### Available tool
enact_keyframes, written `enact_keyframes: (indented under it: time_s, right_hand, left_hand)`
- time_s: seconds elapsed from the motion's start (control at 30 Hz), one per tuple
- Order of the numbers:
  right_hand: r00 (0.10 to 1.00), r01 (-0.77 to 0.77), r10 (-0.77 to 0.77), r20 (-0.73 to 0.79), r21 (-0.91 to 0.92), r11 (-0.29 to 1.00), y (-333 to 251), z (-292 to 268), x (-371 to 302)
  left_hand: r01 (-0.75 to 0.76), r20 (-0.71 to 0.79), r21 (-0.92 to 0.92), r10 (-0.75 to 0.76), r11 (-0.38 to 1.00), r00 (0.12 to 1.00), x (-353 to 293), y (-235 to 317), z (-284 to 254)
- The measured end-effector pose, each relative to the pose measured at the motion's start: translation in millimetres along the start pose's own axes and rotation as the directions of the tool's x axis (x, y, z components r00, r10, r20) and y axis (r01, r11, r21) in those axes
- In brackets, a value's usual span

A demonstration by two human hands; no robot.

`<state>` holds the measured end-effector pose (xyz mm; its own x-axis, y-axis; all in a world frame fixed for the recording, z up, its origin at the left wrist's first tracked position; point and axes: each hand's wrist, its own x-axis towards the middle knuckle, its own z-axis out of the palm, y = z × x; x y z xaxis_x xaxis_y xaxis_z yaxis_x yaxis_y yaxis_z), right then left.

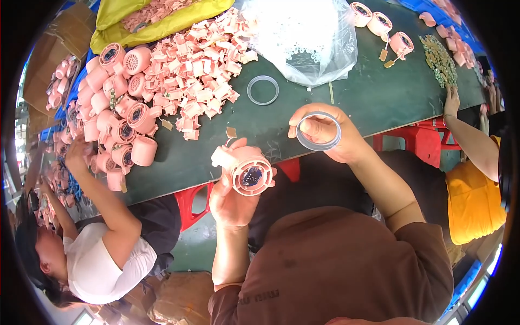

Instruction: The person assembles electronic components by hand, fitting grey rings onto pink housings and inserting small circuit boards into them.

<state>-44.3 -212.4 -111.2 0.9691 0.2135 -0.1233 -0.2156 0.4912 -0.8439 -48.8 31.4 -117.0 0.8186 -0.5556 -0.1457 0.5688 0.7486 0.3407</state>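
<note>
While my left hand (234, 205) grips a pink housing (239, 164) by the edge of the desk (295, 102), my right hand (349, 140) pinches a translucent ring (320, 146) apart from it; I'd judge this as pre-fitting, the next move calling for squaring ring to rim.

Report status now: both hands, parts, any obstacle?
Left hand holds pink housing. Right hand holds clear ring, apart. Second ring on green table, not between them.
</note>
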Motion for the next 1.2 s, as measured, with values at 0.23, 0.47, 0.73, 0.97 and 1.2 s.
enact_keyframes:
  time_s: [0.23,0.47,0.73,0.97,1.2]
  right_hand:
    - [0.997,-0.047,0.053,-0.056,0.101,0.994,3,0,-3]
    - [1.0,-0.022,0.022,0.001,0.149,0.989,-3,4,3]
    - [0.985,0.079,-0.111,-0.135,-0.221,0.972,1,11,7]
    - [0.73,0.564,-0.577,0.366,-0.8,0.206,-5,10,3]
    - [0.65,0.629,-0.531,0.543,-0.777,-0.025,3,16,1]
  left_hand:
    - [-0.057,-0.08,0.019,0.058,0.998,0.995,2,-4,4]
    - [-0.136,-0.138,0.121,0.153,0.983,0.979,1,-7,4]
    - [-0.01,-0.147,0.006,0.011,1.0,0.989,2,-19,6]
    - [0.067,-0.024,-0.051,-0.068,0.996,0.997,7,-19,19]
    - [0.036,-0.027,-0.115,-0.039,0.993,0.999,7,-17,21]
